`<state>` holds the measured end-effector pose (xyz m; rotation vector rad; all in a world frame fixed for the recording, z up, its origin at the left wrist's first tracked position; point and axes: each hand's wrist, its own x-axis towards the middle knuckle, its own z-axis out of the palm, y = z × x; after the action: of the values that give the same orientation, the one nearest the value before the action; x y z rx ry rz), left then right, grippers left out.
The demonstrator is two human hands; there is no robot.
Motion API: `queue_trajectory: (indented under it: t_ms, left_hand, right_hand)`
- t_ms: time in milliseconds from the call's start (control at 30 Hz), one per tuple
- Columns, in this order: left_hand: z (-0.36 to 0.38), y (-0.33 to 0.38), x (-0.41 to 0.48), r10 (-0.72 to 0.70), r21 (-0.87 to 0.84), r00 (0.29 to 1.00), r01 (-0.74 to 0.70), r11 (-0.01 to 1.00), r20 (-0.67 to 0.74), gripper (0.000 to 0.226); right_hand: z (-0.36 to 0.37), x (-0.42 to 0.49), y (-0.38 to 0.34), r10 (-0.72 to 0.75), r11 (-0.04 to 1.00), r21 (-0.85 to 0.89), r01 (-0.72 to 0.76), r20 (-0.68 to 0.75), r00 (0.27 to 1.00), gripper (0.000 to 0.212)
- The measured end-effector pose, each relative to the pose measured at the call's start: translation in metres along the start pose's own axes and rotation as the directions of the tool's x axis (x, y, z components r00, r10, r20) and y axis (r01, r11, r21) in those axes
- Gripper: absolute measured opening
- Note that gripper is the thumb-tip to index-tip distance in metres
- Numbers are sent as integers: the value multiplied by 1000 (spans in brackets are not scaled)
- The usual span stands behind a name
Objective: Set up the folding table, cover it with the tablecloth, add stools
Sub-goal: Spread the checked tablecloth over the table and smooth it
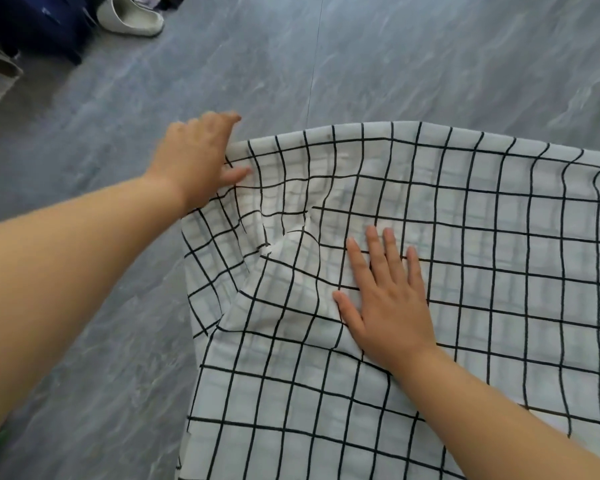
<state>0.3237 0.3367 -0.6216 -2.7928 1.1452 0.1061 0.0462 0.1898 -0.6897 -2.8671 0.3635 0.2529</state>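
- Head view, looking down: a white checked tablecloth [465,271] with a black grid fills the right and lower part of the picture. It is spread over a flat surface, presumably the folding table, which is completely hidden beneath it.
- The left hand [194,161] is at the far left corner of the cloth. Its thumb lies on top and its fingers reach over the edge, so it appears to pinch the corner.
- The right hand [385,306] lies flat on the cloth near the middle, palm down and fingers straight, pressing and gripping nothing.
- Between the two hands the cloth is bunched into a ridge of folds, and the left side hangs down towards the grey marbled floor [430,64].
- Risk: if the left hand pulls the corner while the right hand pins the cloth, the wrinkle could deepen instead of flattening.
- Risk: if the right hand lifts first, a hard tug could drag the whole cloth leftwards and leave it hanging unevenly or sliding off.
- Risk: leaning on the flat hand could rock a table whose legs are not locked, though the legs cannot be seen.
- A pale slipper [129,15] and a dark blue case [32,22] sit on the floor at the top left, well apart from the cloth. No stools are in view.
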Motion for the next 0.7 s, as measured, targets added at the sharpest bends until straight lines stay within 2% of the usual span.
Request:
queue_trajectory:
  t_ms: [100, 233, 300, 333, 400, 467, 500, 600, 700]
  left_hand:
    - [17, 7, -33, -115, -136, 993, 114, 984, -3, 69]
    - [38, 24, -90, -179, -191, 984, 175, 966, -3, 77]
    - [45, 36, -115, -280, -256, 960, 271, 928, 0, 80]
    - [48, 43, -127, -384, -324, 923, 374, 869, 34, 81]
    - [50, 59, -152, -594, -484, 786, 592, 645, 171, 82]
    - [52, 70, -178, -682, -617, 653, 696, 367, 330, 83]
    - [52, 73, -190, -681, -646, 619, 712, 276, 391, 83]
    - [53, 81, -216, -633, -667, 612, 719, 195, 474, 80]
    - [46, 90, -223, -624, -711, 623, 687, 147, 472, 73]
  right_hand:
    - [-1, 0, 1, -2, 1000, -3, 2, 13, 1000, 69]
    - [-2, 1, 1, 0, 1000, 2, 0, 20, 1000, 67]
    - [-3, 2, 0, -2, 1000, 14, 2, 16, 1000, 67]
    - [-3, 2, 0, -7, 1000, 22, 7, 11, 1000, 66]
    - [-3, 1, 0, -12, 999, 40, 12, -4, 1000, 67]
    - [-1, -1, -1, -12, 998, 56, 14, -37, 999, 67]
    - [-1, -2, -1, -13, 998, 63, 16, -59, 998, 67]
    - [0, -7, -1, -29, 994, 95, 44, -155, 988, 61]
    - [-4, -11, -3, -116, 992, 20, 126, -273, 955, 32]
